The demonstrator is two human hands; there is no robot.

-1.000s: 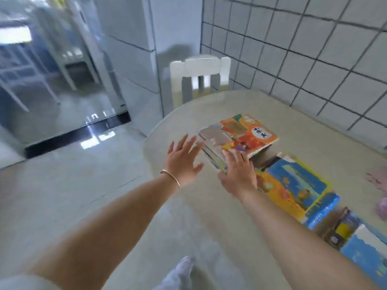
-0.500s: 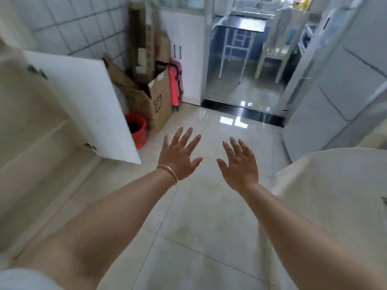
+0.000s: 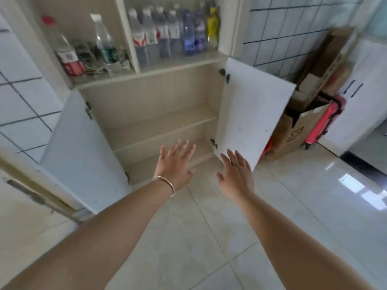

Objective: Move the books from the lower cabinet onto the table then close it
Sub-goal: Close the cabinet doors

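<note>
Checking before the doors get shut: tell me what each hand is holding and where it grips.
Nothing is held. The left hand and right hand are both spread open in front of the open cabinet, gripping neither door.

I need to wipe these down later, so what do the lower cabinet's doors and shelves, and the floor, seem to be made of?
The white flat cabinet doors look like matt laminated board: even white faces, thin panels on metal hinges. The beige cabinet shelves look like wood-grain laminate, with a faint striped pattern; solid wood can't be ruled out. The pale floor tiles look like glazed ceramic, glossy enough to mirror window light, with grout lines.
</note>
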